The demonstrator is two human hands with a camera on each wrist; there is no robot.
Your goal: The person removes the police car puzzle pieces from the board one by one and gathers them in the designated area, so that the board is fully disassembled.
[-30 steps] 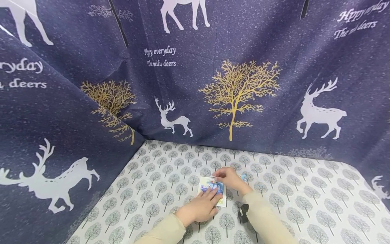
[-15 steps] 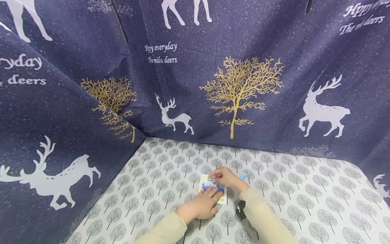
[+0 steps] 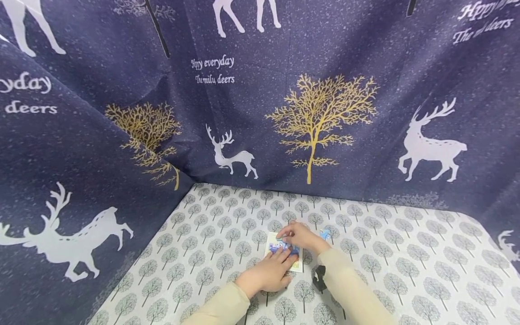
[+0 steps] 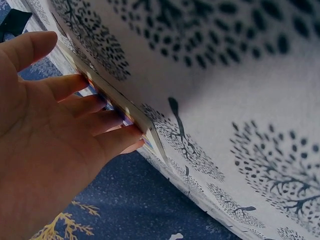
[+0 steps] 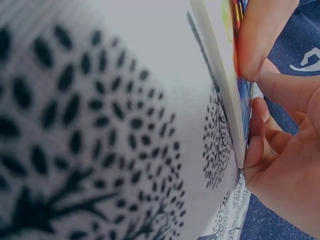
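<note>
A small rectangular board [image 3: 296, 267] with a blue cartoon picture and pale border lies on the patterned cloth; it looks like a child's picture puzzle. My left hand [image 3: 270, 272] rests on its lower part, fingers stretched out and touching the picture. Over the upper part, my right hand [image 3: 299, 235] has its fingers curled, with thumb and fingertips close together at the picture. In the right wrist view, the right thumb [image 5: 280, 85] comes down near the board's face. Whether a small piece sits between those fingertips is hidden. Pale sleeves cover both forearms.
A small blue piece [image 3: 325, 234] lies on the tree-print cloth [image 3: 390, 253], just right of the right hand. Something black [image 3: 319, 277] shows against the right sleeve. Dark blue deer-print fabric [image 3: 349, 149] hangs behind and at the left.
My right hand has moved a little left, farther over the board's picture, and more of the blue piece shows beside it. The left hand keeps its place on the board.
</note>
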